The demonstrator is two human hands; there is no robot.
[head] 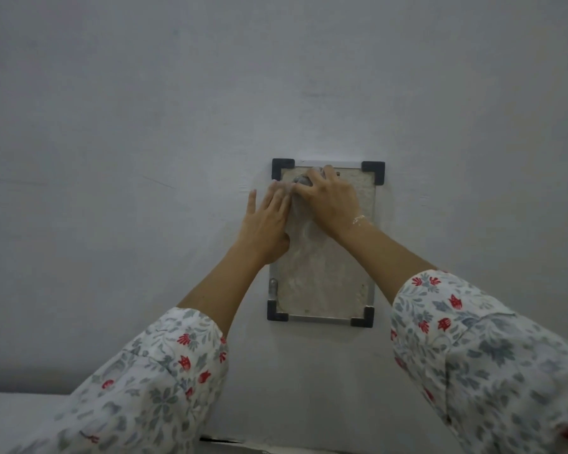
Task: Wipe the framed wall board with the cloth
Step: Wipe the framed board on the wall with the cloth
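The right hand (332, 204) bunches the soft, light cloth (300, 181) near the top of the stiff board (322, 283) on the wall, while the left hand (266, 224) presses flat, fingers straight.

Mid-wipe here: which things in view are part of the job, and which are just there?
Part of the job:
framed wall board
cloth, bunched near the board's top
right hand, gripping the cloth
left hand, flat on the board's left edge

Just there:
wall
black corner caps
floral sleeves
bracelet on the right wrist
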